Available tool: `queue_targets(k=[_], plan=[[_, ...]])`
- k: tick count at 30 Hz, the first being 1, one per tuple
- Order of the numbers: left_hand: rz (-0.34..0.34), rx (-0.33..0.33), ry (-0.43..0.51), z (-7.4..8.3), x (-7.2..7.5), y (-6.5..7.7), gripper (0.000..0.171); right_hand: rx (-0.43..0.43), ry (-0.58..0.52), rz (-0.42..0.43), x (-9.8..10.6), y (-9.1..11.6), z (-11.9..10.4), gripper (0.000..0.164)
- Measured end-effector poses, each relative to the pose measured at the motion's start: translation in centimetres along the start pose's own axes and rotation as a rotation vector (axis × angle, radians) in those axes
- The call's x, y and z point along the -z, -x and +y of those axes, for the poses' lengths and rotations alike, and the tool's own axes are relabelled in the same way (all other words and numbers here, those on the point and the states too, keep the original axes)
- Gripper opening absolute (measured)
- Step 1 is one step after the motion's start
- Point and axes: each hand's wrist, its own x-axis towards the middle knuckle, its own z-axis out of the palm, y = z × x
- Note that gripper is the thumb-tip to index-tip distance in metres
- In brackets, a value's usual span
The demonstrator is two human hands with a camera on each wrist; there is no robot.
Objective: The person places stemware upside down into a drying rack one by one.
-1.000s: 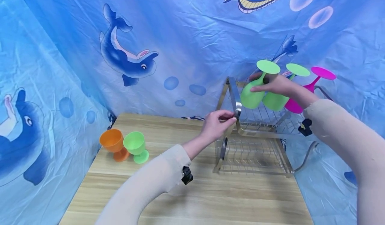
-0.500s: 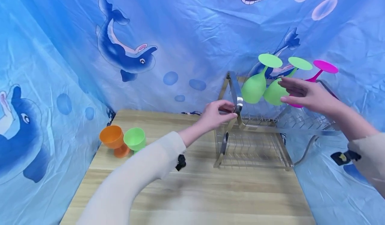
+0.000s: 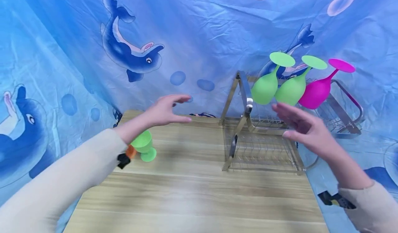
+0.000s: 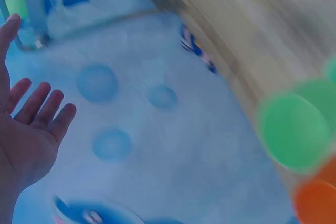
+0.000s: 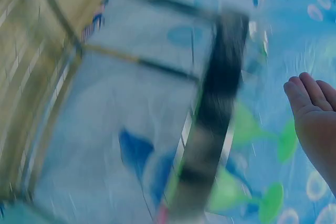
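Observation:
My left hand (image 3: 164,111) hovers above the table between the cups and the rack, fingers parted and holding nothing. Beneath its forearm stands a green goblet (image 3: 143,143), upright. An orange goblet (image 4: 317,203) beside it is mostly hidden by the sleeve in the head view. My right hand (image 3: 303,129) hangs in front of the rack's upper tier, fingers relaxed around nothing. On that tier of the metal dish rack (image 3: 239,129), two green goblets (image 3: 264,89) (image 3: 290,90) and a magenta goblet (image 3: 315,93) lean upside down, bases up.
The wooden table (image 3: 192,191) carries the two-tier rack at its right rear. A blue curtain (image 3: 199,53) printed with dolphins hangs behind and at both sides. The rack's lower tier (image 3: 264,157) is a wire shelf close to the tabletop.
My right hand has let go of the leftmost green goblet on the rack and drawn back, down and right. My left hand has released the rack's frame and moved left.

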Motion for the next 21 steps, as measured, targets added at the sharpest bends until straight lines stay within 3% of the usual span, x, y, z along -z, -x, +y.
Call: queue_targets(k=[5,9,15,21], plan=[[0.063,0.142,-0.104,-3.6,1.7,5.3,0.093,0.129,-0.113,-0.086,-4.2,0.2,1.7,0.084],[0.155,0.253,-0.119,-5.5,1.2,9.6,0.099,0.150,-0.143,-0.145,-7.1,0.4,3.2,0.086],[0.369,0.361,-0.062,-7.6,-3.1,14.9,0.097,0.017,-0.187,-0.172,-10.9,1.3,6.0,0.084],[0.622,0.510,0.124,-10.1,-8.4,18.8,0.093,-0.077,-0.147,-0.146,-14.5,1.8,8.9,0.081]])
